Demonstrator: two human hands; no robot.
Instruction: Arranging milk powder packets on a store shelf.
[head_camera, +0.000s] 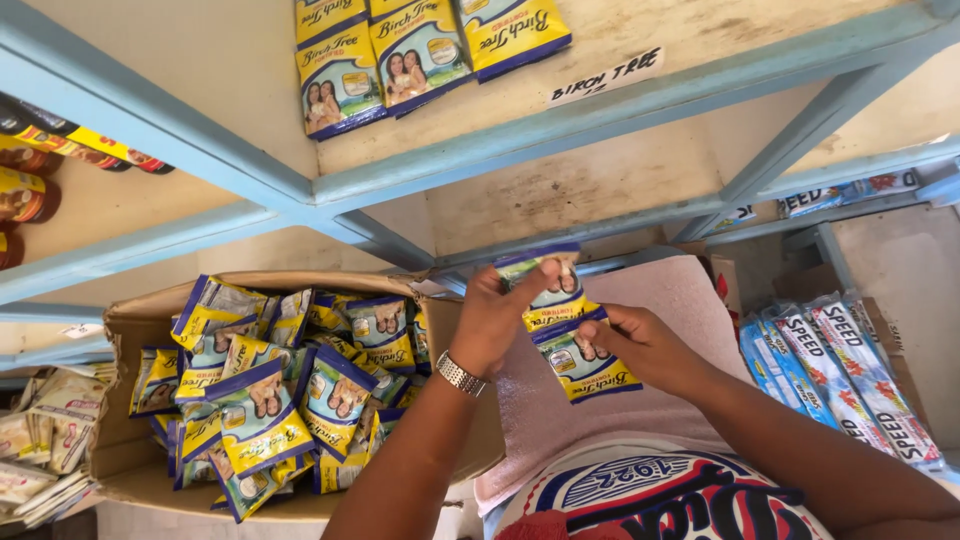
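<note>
My left hand (495, 320), with a metal watch on its wrist, pinches the upper of two joined yellow-and-blue sachets (583, 367). My right hand (645, 345) grips the lower sachet from the right. The pair hangs over a pink towel (685, 295) on my lap. To the left stands an open cardboard box (130, 320) heaped with several sachets of the same kind (260, 400). More of these sachets (420, 50) lie on the upper shelf board.
A light-blue shelf frame (560, 125) runs across the view above my hands. Blue, white and red packets (840, 375) are stacked on the right. Dark bottles (25, 195) stand on the left shelf. Pale packets (40, 440) lie at the lower left.
</note>
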